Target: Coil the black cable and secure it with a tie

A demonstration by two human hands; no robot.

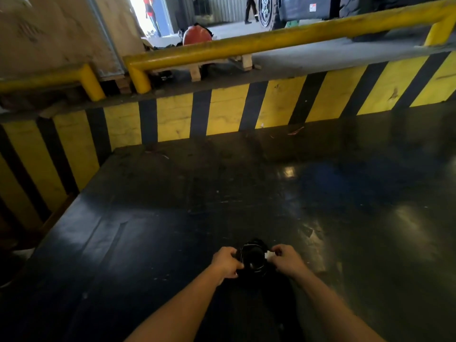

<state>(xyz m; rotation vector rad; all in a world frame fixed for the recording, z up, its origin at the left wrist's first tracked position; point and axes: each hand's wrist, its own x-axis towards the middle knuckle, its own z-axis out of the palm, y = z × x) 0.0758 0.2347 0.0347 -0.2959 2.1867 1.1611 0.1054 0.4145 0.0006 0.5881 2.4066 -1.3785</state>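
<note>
A small coil of black cable is held up between both hands, low in the middle of the head view, above a dark shiny floor. My left hand grips the coil's left side. My right hand pinches the right side, where a small white piece, perhaps a tie or tag, shows at the fingertips. Parts of the coil are hidden behind my fingers. Both forearms reach in from the bottom edge.
A dark glossy floor spreads ahead. A yellow-and-black striped kerb wall runs across the back and down the left. Above it stand yellow guard rails, wooden pallets, an orange object, a vehicle wheel and people walking far off.
</note>
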